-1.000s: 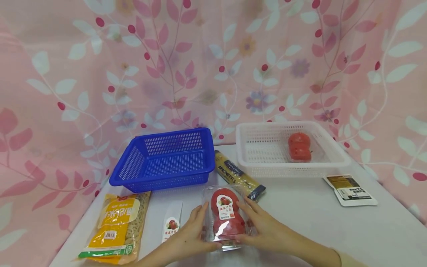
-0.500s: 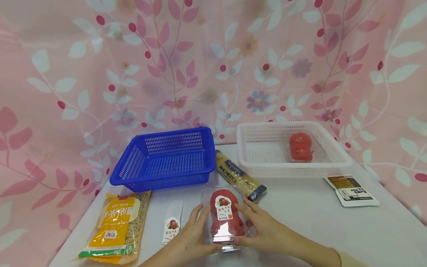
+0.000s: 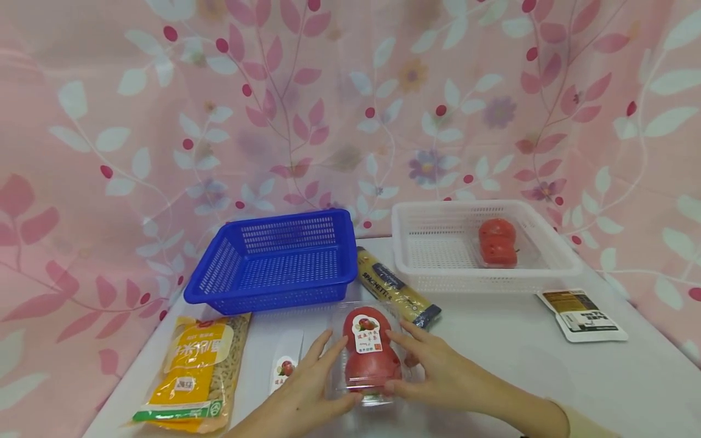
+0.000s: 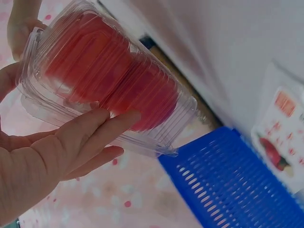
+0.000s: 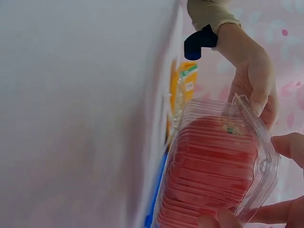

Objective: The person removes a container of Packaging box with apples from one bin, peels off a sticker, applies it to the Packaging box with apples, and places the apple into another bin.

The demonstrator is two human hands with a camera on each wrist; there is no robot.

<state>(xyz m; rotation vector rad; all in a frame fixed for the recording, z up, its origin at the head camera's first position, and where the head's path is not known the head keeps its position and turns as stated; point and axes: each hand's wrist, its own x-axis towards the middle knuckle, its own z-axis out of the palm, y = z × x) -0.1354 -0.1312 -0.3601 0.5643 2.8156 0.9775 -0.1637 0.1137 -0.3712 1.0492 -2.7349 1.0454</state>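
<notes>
Above the white bench [image 3: 520,359], front centre, left hand [image 3: 306,389] & right hand [image 3: 438,371] are gripping a clear tomato pack [image 3: 369,356] between them, just in front of blue basket [image 3: 274,261] & spaghetti pkt [image 3: 395,292].

The scene is being viewed from head height, forward and down across the table [image 3: 547,365]. The clear tomato box [image 3: 368,353] is being framed very closely from below by each wrist camera, one from either side; it is being shared by all three views.
</notes>
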